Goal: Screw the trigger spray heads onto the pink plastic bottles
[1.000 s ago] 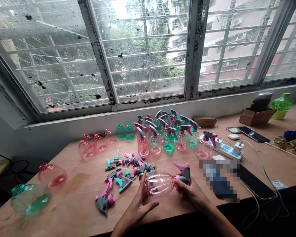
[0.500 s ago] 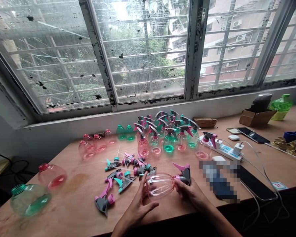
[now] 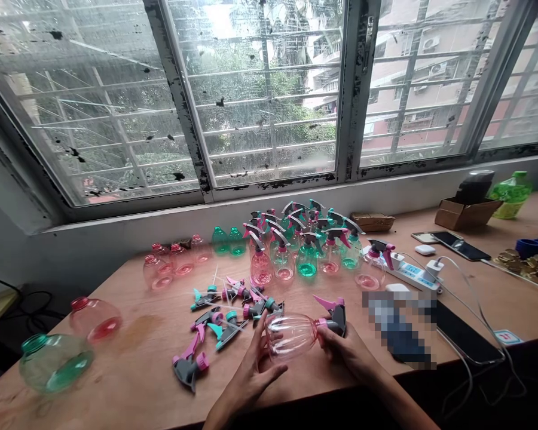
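A clear pink spray bottle [image 3: 291,337] lies sideways in the air above the table's front edge, its neck to the right. My left hand [image 3: 255,370] cups its rounded base, fingers behind and thumb below. At the neck, my right hand [image 3: 341,346] grips the pink collar of the grey and pink trigger head [image 3: 338,316]. The head sits on the bottle's mouth; how tightly it is screwed I cannot tell. Left of my hands lies a pile of loose trigger heads [image 3: 228,325] in grey, pink and teal, with one grey and pink trigger head [image 3: 188,367] nearer me.
Several spray bottles with heads [image 3: 307,260] stand by the window wall. Headless pink bottles [image 3: 159,272] and green bottles [image 3: 237,240] stand left of them. A pink bottle [image 3: 96,319] and green bottle [image 3: 56,361] are at far left. A power strip [image 3: 407,275] and phone [image 3: 466,334] lie right.
Hardly anything differs. Both hands keep their hold on the spray bottle, which stays in almost the same place.
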Demonstrator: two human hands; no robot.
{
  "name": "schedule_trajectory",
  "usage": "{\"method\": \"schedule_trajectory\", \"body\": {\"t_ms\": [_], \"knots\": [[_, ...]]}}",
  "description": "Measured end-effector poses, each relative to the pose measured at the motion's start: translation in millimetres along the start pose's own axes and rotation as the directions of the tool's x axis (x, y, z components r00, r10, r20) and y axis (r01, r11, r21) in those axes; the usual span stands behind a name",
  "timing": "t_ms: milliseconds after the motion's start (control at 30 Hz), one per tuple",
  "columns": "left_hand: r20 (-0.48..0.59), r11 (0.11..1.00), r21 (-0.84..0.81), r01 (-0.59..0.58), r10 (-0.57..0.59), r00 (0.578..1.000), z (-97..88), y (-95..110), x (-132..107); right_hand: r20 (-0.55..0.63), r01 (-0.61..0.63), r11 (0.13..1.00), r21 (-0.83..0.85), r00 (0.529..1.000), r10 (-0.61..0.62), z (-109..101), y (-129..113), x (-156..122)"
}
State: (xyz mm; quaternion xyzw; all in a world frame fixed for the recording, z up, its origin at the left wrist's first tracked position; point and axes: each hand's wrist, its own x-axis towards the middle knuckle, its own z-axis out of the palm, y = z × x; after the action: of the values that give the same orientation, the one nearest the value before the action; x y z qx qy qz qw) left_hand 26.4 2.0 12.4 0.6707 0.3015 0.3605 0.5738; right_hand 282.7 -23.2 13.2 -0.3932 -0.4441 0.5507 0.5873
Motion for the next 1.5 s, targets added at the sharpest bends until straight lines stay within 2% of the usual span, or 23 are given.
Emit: {"method": "schedule_trajectory", "body": {"t_ms": [233,400,533,700,800,967,1167,1433,1500], "knots": [[0.037,0.987,-0.158,0.021,-0.015,0.999,0.5,0,1,-0.010,0.001,1.000,-0.006,1.000,-0.001,1,-3,-1],[0.000,0.993,-0.112,0.031,-0.031,1.000,0.9,-1,0,-0.018,-0.004,1.000,-0.001,1.000,0.004,0,-1,0],[0.002,0.989,-0.143,0.021,-0.021,1.000,2.1,-2,1,-0.018,-0.012,1.000,0.006,1.000,0.012,0,0,0],[-0.006,0.978,-0.190,0.086,-0.089,0.996,1.0,-4,1,-0.012,-0.011,1.000,0.013,1.000,0.011,1,0,-1],[0.004,0.985,-0.153,0.085,-0.085,0.996,1.1,-1,0,-0.017,-0.010,1.000,0.018,1.000,0.010,0,1,0],[-0.004,0.996,-0.089,0.011,-0.012,1.000,3.3,4,-1,-0.011,-0.017,1.000,0.023,1.000,0.018,-2,3,0],[0.022,0.988,-0.131,0.083,-0.081,0.996,2.8,4,-1,-0.011,-0.016,1.000,0.026,1.000,0.016,-1,2,0],[0.002,0.998,-0.060,0.017,-0.016,1.000,4.7,8,-1,0.001,-0.016,0.999,0.031,1.000,0.016,0,0,0],[0.004,0.997,-0.065,0.040,-0.040,0.999,4.2,7,0,0.010,-0.016,1.000,0.026,1.000,0.016,0,-1,0]]}}
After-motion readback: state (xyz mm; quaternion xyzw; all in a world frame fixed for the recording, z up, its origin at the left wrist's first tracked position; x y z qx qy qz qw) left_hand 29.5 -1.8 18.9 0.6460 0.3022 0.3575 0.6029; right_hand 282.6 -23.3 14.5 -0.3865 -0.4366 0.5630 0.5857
